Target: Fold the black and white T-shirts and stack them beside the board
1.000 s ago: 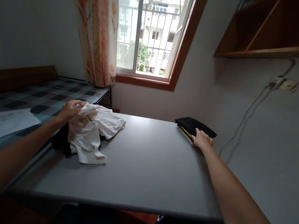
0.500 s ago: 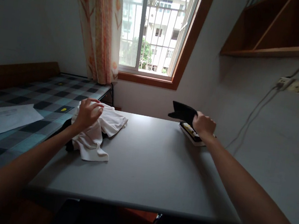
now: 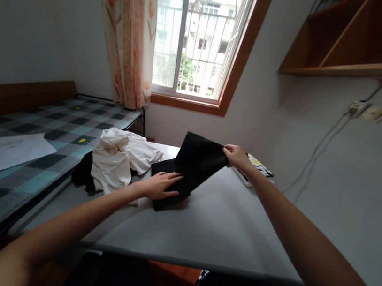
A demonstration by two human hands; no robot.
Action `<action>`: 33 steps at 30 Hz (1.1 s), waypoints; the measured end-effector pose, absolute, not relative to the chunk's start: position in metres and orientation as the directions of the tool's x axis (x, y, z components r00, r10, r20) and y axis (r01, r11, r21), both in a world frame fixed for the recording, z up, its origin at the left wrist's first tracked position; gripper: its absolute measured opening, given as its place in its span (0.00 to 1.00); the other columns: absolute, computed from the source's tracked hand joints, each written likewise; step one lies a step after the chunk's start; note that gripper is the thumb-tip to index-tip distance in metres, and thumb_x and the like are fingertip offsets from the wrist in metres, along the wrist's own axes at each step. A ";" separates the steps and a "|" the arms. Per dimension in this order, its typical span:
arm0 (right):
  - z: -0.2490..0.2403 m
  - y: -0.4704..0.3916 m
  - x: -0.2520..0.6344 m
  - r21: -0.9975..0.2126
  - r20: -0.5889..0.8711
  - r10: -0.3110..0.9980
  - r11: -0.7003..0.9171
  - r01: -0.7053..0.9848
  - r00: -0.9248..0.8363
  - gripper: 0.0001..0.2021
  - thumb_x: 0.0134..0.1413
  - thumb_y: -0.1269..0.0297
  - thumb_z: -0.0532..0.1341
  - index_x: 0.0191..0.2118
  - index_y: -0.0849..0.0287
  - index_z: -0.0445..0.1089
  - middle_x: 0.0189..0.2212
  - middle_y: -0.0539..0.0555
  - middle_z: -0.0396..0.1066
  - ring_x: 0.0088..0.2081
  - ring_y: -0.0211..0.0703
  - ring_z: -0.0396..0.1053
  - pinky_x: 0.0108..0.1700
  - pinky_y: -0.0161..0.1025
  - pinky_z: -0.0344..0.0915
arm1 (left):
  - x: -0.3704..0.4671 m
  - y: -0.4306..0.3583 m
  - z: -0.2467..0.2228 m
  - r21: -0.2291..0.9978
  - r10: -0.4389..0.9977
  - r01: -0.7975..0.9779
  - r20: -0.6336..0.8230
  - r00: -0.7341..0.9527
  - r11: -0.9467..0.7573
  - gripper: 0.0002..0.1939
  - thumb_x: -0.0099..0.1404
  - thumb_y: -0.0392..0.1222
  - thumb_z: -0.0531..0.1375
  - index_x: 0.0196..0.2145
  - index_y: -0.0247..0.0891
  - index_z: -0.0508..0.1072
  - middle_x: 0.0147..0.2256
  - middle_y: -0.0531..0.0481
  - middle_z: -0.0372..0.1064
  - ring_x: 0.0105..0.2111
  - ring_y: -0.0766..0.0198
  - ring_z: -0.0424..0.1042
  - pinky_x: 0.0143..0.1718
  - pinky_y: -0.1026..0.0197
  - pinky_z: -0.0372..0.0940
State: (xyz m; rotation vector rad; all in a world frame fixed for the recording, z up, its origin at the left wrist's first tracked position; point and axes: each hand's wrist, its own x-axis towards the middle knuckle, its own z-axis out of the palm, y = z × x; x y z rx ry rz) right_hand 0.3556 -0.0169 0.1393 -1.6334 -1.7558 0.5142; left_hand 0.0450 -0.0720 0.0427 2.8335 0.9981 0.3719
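A thin, stiff-looking black cloth (image 3: 203,156) is partly unfolded over the middle of the table; I cannot tell whether it is a bag. My right hand (image 3: 236,156) pinches its upper right corner and holds that side raised. Lower down, my left hand (image 3: 163,185) lies on the cloth with fingers spread, pressing it toward the tabletop. Just left of the cloth is a crumpled white garment (image 3: 114,156), with a black garment (image 3: 84,170) showing under its left side. Behind my right wrist sits a stack with a yellow, black and white patterned top (image 3: 259,165).
The grey-white table (image 3: 228,233) stands beside a bed with a checked sheet (image 3: 37,126), on which papers (image 3: 15,151) lie. A wooden shelf (image 3: 350,70) overhangs the right side, above a wall socket (image 3: 373,112) with a hanging cable. A window (image 3: 197,44) and curtain (image 3: 131,35) are behind.
My right hand has brought the black cloth left from above the stack to mid-table, where it has opened out. My left hand has left the white garment and moved right onto the cloth.
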 end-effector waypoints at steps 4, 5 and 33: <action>0.127 -0.031 0.401 -0.345 0.137 0.990 0.083 0.935 -0.038 0.06 0.49 0.62 0.63 0.25 0.56 0.73 0.27 0.57 0.74 0.40 0.50 0.73 0.40 0.39 0.67 | 0.061 -0.077 0.026 0.091 0.654 0.648 0.105 0.749 -0.756 0.33 0.65 0.59 0.54 0.64 0.45 0.58 0.56 0.41 0.65 0.56 0.52 0.62 0.53 0.54 0.56; 0.122 -0.036 0.407 -0.328 0.127 0.991 0.092 0.940 -0.052 0.06 0.48 0.62 0.64 0.25 0.55 0.74 0.28 0.57 0.75 0.40 0.50 0.73 0.40 0.39 0.67 | 0.063 -0.076 0.025 0.075 0.656 0.652 0.106 0.747 -0.755 0.33 0.65 0.60 0.54 0.64 0.45 0.58 0.55 0.41 0.65 0.55 0.52 0.63 0.52 0.53 0.56; 0.072 -0.064 0.282 -0.053 0.000 0.680 0.732 0.680 -0.733 0.11 0.53 0.71 0.56 0.37 0.58 0.75 0.37 0.56 0.75 0.41 0.46 0.70 0.44 0.38 0.60 | 0.051 -0.055 0.044 0.184 0.637 0.616 0.097 0.764 -0.766 0.26 0.61 0.24 0.50 0.51 0.42 0.73 0.55 0.46 0.68 0.53 0.59 0.69 0.54 0.60 0.62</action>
